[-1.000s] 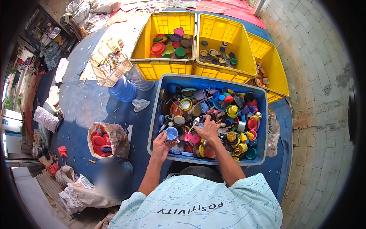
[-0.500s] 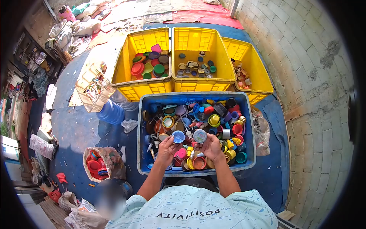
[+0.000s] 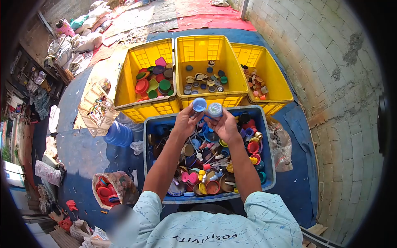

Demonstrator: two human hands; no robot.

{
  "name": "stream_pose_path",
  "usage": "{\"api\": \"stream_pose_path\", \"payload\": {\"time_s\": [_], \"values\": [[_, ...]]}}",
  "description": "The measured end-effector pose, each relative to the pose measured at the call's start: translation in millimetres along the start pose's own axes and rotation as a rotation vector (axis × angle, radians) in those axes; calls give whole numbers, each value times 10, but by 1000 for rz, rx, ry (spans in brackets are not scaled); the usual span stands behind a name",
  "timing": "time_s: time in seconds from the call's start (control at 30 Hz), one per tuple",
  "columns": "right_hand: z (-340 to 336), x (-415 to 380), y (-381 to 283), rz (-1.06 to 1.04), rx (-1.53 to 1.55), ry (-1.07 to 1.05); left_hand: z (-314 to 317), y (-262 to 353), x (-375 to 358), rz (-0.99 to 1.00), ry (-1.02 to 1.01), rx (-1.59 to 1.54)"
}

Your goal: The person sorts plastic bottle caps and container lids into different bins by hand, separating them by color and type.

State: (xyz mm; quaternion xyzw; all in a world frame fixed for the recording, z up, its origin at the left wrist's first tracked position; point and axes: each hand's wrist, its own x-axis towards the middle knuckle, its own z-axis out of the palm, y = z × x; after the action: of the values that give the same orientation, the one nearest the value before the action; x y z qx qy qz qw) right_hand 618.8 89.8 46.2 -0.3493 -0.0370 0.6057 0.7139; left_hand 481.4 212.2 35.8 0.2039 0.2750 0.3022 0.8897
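Note:
My left hand (image 3: 186, 121) is closed on a light blue plastic cap (image 3: 199, 104), its hollow side facing up. Close beside it, my right hand (image 3: 226, 127) grips a round whitish lid (image 3: 215, 109) with a pale greenish top. Both hands are held above the far side of a blue crate (image 3: 271, 165), near the front wall of the middle yellow crate (image 3: 213, 99). Mixed plastic caps, lids and pump tops fill the blue crate, red, yellow, pink and blue among them. My forearms hide part of this heap.
A left yellow crate (image 3: 144, 110) holds large coloured lids, and a right yellow crate (image 3: 269, 105) holds small pieces. A sack of red lids (image 3: 120, 182), a blue water jug (image 3: 118, 134) and a cream basket (image 3: 94, 124) stand left. A block wall (image 3: 331, 124) rises right.
Both hands have moved forward, away from my body, from over the middle of the blue crate to its far edge, still holding the blue cap and the whitish lid. The view has shifted slightly.

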Motion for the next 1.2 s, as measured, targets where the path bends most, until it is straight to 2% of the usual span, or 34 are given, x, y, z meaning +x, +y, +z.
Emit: {"api": "stream_pose_path", "payload": {"time_s": [0.03,0.1,0.17,0.2,0.27,0.3,0.37,0.53,0.6,0.67,0.8,0.97,1.07,1.1,1.2], "values": [[117,204,-189,-22,12,-12,174,151,195,3,23,-9],[144,626,-349,-97,-115,262,401,302,411,8,157,29],[-85,808,-378,-82,-150,339,400,266,439,16,318,96],[-158,798,-393,-65,-156,397,265,216,413,13,274,85],[-278,438,-337,-161,-240,338,-159,91,236,11,182,61],[-334,194,-292,-210,-283,308,-294,14,60,71,170,103],[-499,-296,-154,-248,-289,353,-617,-119,-330,65,228,176],[-1017,-1370,394,-196,-344,546,-1189,-520,-1287,0,567,159],[-1190,-1660,588,-190,-464,631,-1440,-730,-1655,-12,569,102],[-1214,-1836,771,-165,-620,655,-1481,-854,-1865,-23,563,106],[-1212,-1671,894,-362,-1132,595,-1305,-929,-2077,-83,586,121],[-761,-1399,778,-362,-1256,561,-1121,-883,-2211,-83,589,131],[-573,-1334,739,-361,-1336,551,-1270,-881,-2324,-52,541,141],[-517,-1319,712,-288,-1340,564,-1293,-867,-2369,-39,523,129],[-628,-1144,796,-378,-1287,535,-1400,-877,-2476,-49,545,145]]}}
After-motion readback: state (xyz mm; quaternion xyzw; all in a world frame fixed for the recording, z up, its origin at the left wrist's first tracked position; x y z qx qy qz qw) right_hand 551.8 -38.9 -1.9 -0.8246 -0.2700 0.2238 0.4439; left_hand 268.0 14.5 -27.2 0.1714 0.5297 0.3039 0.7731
